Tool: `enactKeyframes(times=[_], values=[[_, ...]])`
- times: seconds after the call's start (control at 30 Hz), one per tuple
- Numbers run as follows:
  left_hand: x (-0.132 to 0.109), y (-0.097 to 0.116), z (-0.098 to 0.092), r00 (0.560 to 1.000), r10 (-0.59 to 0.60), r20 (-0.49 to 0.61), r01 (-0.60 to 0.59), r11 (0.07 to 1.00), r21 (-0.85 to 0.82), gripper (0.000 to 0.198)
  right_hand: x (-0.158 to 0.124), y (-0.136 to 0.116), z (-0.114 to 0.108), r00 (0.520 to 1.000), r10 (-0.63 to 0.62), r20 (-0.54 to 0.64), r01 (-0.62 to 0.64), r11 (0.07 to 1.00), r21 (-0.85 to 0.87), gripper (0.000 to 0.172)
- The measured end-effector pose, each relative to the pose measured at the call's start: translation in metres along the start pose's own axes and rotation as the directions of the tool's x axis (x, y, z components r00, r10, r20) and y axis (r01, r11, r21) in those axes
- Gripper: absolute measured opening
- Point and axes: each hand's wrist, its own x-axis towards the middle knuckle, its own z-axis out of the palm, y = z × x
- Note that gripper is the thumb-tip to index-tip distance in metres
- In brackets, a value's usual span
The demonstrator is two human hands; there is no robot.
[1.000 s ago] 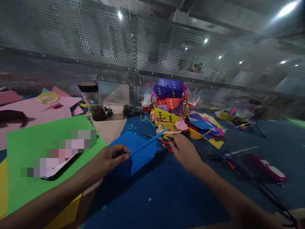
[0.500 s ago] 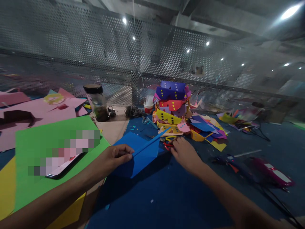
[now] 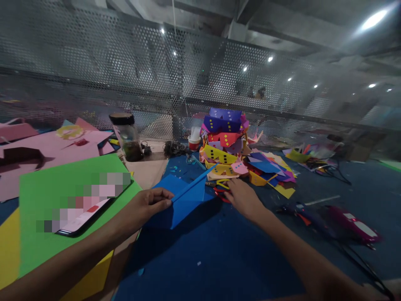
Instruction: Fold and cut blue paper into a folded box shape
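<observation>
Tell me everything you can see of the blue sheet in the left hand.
The blue sheet looks like plain matte paper or thin card, with straight edges and angular corners. A narrow, apparently folded strip slants across it, tapering to a point at the far right. The left hand pinches it at the strip's near end. Its near edge seems raised above the dark blue tabletop, casting a shadow; whether its far side touches down is unclear.

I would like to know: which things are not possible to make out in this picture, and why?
All in the head view:
Phone: screen partly covered by pixel blocks.
Red handle: the right hand hides whether it is gripped.
Blue paper: underside faces away; the left hand covers part.
Metal mesh: blurs and breaks up what lies behind.
Pink device: too blurred to read any marking.
Right forearm: cut off by the lower edge.
</observation>
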Motion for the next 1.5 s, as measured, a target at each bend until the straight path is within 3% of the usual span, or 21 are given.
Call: enactKeyframes(times=[0.3, 0.5, 0.63, 0.7, 0.8, 0.9, 0.97, 1.1, 1.3, 1.5], values=[[-0.001, 0.007, 0.004, 0.999, 0.030, -0.024, -0.030, 0.999, -0.012, 0.039, -0.008, -0.004, -0.014, 1.000, 0.008, -0.015, -0.008, 0.998, 0.054, 0.026], [-0.006, 0.013, 0.003, 0.995, 0.032, -0.096, -0.035, 0.999, -0.031, 0.041, -0.014, 0.005, -0.024, 0.991, 0.132, 0.016, -0.127, 0.903, 0.411, 0.039], [-0.004, 0.011, -0.001, 0.986, 0.045, -0.162, -0.052, 0.998, -0.037, 0.042, -0.014, 0.008, -0.036, 0.972, 0.204, 0.118, -0.235, 0.844, 0.481, 0.029], [-0.002, 0.011, -0.003, 0.980, 0.047, -0.191, -0.056, 0.998, -0.043, 0.043, -0.014, 0.005, -0.043, 0.960, 0.198, 0.197, -0.276, 0.786, 0.554, 0.024], [-0.002, 0.014, -0.005, 0.974, 0.040, -0.224, -0.054, 0.997, -0.055, 0.042, -0.017, -0.004, -0.050, 0.927, 0.107, 0.359, -0.350, 0.591, 0.726, 0.018], [-0.003, 0.015, -0.006, 0.968, 0.021, -0.249, -0.039, 0.997, -0.064, 0.041, -0.022, -0.014, -0.051, 0.919, -0.024, 0.394, -0.338, 0.469, 0.816, 0.022], [-0.003, 0.013, -0.007, 0.964, 0.020, -0.264, -0.039, 0.997, -0.068, 0.040, -0.026, -0.019, -0.049, 0.934, -0.087, 0.348, -0.266, 0.482, 0.835, 0.024], [0.001, 0.004, -0.013, 0.966, 0.015, -0.257, -0.044, 0.993, -0.107, 0.039, -0.032, -0.022, -0.050, 0.945, -0.116, 0.305, -0.173, 0.616, 0.768, 0.012], [0.004, 0.003, -0.016, 0.949, 0.005, -0.315, -0.048, 0.991, -0.127, 0.038, -0.041, -0.019, -0.066, 0.899, -0.204, 0.388, -0.168, 0.657, 0.735, 0.016], [-0.002, 0.006, -0.010, 0.963, -0.006, -0.271, -0.039, 0.986, -0.160, 0.034, -0.046, -0.022, -0.067, 0.879, -0.196, 0.434, -0.162, 0.735, 0.658, 0.019]])
